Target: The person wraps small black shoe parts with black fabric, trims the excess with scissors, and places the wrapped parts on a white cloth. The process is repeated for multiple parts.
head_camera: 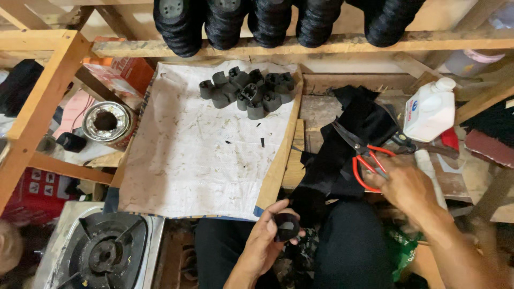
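My left hand (267,235) holds a small black ring-shaped piece (287,227) near the front edge of the board. My right hand (407,184) rests on the red handles of a pair of scissors (364,155) that lie on a strip of black fabric (342,155). Whether the fingers grip the handles is unclear. A pile of several small black tube-like pieces (249,91) sits at the far end of a white cloth-covered board (203,160).
A white plastic bottle (430,109) stands right of the fabric. Black thread spools (267,21) line a wooden shelf above. A gas burner (104,251) sits at lower left, a metal tin (106,122) left of the board. Wooden frame beams (37,107) run on the left.
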Available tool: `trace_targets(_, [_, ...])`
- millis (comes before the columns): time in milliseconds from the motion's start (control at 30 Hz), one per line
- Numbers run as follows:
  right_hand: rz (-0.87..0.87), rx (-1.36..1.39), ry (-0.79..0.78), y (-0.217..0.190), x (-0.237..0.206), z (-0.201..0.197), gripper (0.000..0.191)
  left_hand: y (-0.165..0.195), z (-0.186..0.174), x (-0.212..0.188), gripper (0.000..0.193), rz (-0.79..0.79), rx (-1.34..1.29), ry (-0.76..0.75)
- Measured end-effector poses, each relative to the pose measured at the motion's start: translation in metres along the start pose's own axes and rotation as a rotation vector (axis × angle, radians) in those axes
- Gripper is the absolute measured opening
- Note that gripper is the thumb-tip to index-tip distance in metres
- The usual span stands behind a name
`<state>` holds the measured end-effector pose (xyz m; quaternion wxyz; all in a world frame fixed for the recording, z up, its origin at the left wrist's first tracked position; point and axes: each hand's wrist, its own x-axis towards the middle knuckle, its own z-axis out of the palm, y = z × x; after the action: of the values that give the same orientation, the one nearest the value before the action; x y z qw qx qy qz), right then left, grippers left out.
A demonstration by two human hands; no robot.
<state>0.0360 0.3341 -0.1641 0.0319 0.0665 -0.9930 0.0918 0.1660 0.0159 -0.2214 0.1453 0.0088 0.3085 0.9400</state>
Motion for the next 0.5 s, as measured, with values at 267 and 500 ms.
trace_targets(267, [0.144, 0.583, 0.062, 0.045, -0.013, 0.037, 0.045, 0.004, -0.008, 0.003, 0.075, -0.006, 0.075, -0.023])
trace_targets(500, [0.411, 1.107, -0.396, 0.01, -0.098, 0.073, 0.043, 0.015, 0.001, 0.006, 0.078, -0.098, 0.438, 0.056])
